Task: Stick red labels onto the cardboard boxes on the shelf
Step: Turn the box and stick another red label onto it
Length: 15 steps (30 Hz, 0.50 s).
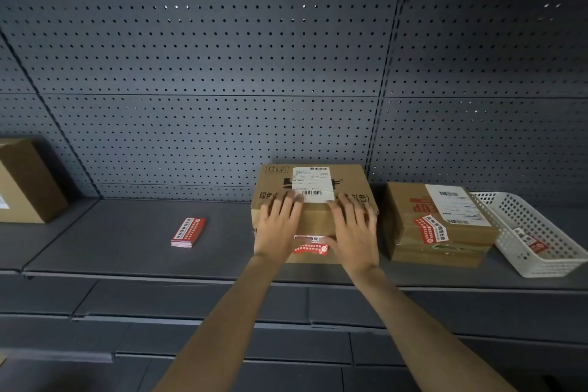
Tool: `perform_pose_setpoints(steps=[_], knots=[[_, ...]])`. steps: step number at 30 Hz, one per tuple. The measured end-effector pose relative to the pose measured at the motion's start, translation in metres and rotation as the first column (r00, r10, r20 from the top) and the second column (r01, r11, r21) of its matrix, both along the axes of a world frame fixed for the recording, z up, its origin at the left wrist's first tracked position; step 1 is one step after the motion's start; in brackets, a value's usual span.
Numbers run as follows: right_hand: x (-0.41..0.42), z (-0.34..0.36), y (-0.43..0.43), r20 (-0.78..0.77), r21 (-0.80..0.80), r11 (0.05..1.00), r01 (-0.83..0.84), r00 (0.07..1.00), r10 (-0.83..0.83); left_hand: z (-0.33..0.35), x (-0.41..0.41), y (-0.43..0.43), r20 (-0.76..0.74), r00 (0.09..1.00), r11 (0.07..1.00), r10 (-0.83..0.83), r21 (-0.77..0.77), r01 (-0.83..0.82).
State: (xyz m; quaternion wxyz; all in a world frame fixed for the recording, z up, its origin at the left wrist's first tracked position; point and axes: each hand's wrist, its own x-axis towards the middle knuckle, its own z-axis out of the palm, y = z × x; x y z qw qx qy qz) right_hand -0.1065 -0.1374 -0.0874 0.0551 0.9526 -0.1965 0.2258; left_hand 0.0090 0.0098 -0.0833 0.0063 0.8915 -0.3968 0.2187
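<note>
Cardboard box (pixel 315 219): left hand (pixel 275 229), right hand (pixel 356 232) flat (perhaps pressing)

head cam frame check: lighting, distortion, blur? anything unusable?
Head view: dim, even light with no hard glare; bright specks show through the pegboard holes. Head view: wide-angle distortion bows the shelf front edge. Head view: the left hand and right hand, flat on the middle box, look slightly soft; print on the label stack is unreadable.

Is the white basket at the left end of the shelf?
No, the white basket sits at the right end, beside a labelled cardboard box.
</note>
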Motion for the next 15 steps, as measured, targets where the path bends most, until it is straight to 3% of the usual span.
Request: perform_pose_setpoints(steps=[8,15], knots=[[-0.009,0.001,-0.021,-0.047,-0.026,0.995,-0.101,0.994,0.100,0.007,0.024,0.020,0.040,0.988,0.986,-0.151,0.078,0.148],[0.004,-0.002,0.005,0.011,-0.019,0.999,0.046,0.999,-0.046,0.003,0.007,0.012,0.009,0.998,0.998,-0.059,-0.005,0.059]])
